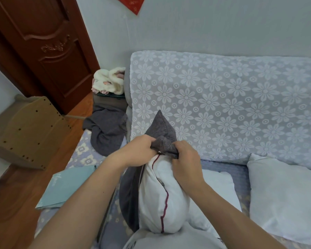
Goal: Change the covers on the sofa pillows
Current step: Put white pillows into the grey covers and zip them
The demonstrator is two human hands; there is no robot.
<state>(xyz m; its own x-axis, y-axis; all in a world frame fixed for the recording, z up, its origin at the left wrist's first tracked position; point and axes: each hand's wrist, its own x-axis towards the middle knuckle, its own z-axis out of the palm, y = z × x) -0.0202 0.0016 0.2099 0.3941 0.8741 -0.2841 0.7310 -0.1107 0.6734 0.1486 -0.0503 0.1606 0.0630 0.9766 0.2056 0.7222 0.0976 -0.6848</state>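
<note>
Hands are bunching the grey cover (162,131) over the white pillow (164,198) standing on the sofa (241,97): left hand (138,152) and right hand (186,161) each gripping its gathered edge.

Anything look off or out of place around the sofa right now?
A dark grey cloth lies crumpled on the sofa's left end, part trailing over the edge. The grey cover, gripped by the left hand and right hand, is bunched at the white pillow's top.
</note>
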